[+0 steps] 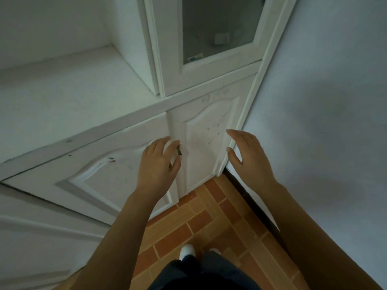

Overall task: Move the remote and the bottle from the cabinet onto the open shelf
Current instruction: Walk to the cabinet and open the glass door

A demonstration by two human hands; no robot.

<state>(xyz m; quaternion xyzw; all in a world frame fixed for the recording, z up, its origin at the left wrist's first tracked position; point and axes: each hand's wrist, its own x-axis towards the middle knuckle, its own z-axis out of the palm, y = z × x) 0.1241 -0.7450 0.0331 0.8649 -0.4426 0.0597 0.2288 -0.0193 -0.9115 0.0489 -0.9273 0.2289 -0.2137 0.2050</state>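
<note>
The left hand [158,162], fingers spread and empty, reaches for the seam between the closed cabinet doors [206,132], likely to open them; the right hand [247,155] hovers wide, empty.

Behind the frosted glass door [219,28], small items [221,38] blur (shapes unidentifiable).

Dim, cool, soft-focus picture with wide-angle bending at edges and no glare.

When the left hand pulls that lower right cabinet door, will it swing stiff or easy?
Probably light: the lower right door looks like a thin white panel. Left hand fingers curl at its edge notch, a small grip, so slipping is possible. Hinges hidden, so stiffness is uncertain.
</note>
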